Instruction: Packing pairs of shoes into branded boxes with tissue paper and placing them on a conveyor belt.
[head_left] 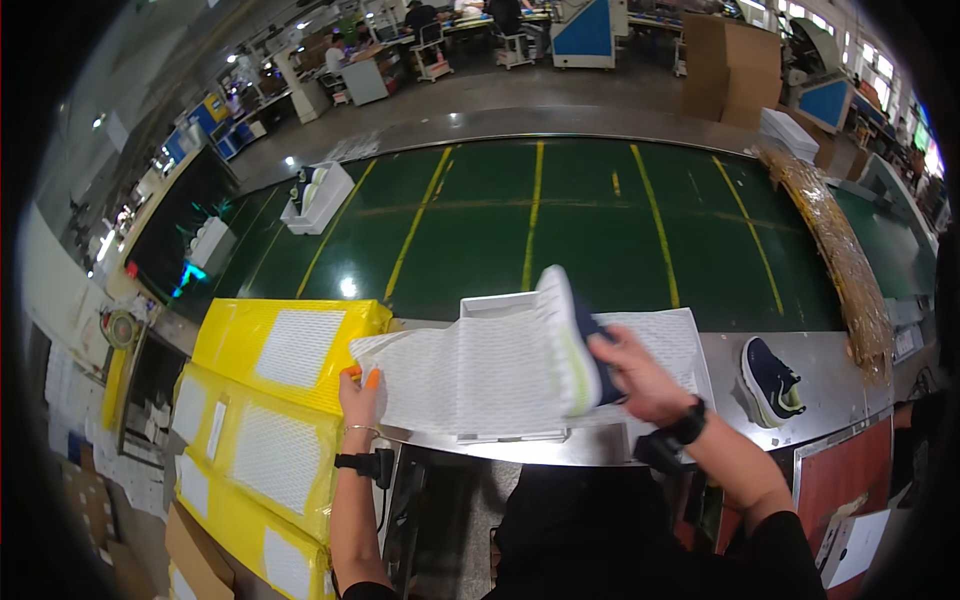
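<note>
A person stands at a steel surface (760,350) at the near edge of a wide green conveyor belt (560,220) marked with yellow lines. An open white box (500,305) lies on the surface in front of the person, lined with white patterned paper (450,375) that spreads out over its sides. The right hand (635,375) is closed around a dark shoe (570,340) with a white and pale green sole, holding it on edge over the right part of the box, sole turned to the left. The left hand (358,395) presses flat on the left end of the paper, fingers together, with orange caps on the fingertips; it wears a thin bracelet, and the right wrist wears a black watch. A second dark shoe (772,382) with a green trim lies sole down on the surface to the right of the box, well apart from it. Left of the box, just beside the left hand, a stack of yellow bags (250,420) with white mesh panels slopes down toward the floor. On the belt, beyond the box and to its left, sits a white tray (325,200) holding a shoe. Far beyond the belt stand cardboard cartons (730,65) and workbenches with other people, too small to make out.
</note>
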